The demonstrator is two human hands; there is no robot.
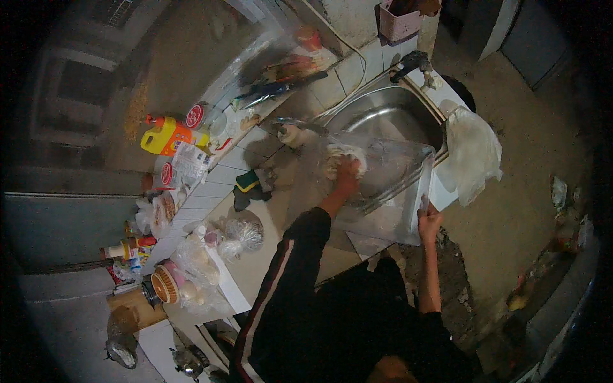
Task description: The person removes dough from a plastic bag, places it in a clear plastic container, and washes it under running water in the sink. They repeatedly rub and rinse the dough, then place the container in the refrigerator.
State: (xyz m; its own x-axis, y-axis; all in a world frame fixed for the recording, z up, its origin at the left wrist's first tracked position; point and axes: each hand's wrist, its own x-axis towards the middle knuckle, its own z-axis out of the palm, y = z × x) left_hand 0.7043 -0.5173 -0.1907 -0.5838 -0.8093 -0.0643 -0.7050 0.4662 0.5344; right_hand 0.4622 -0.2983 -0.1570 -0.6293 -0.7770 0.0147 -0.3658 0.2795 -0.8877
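A large clear plastic bin or drawer (383, 230) lies tilted over the near edge of the stainless steel sink (383, 115). With my left hand (347, 174) I press a whitish cloth (334, 160) against the clear plastic. My right hand (429, 221) grips the bin's rim at its right corner. Beyond both hands, a black faucet (409, 64) stands at the sink's far corner. A pale plastic bag (471, 153) drapes over the counter edge to the right of the sink.
A green and yellow sponge (247, 182) lies on the counter to the left, near bagged items (244, 234). An orange and yellow bottle (167, 136) and jars line the tiled ledge. A pink basket (400, 24) hangs above the sink; a wicker basket (164, 285) is lower left.
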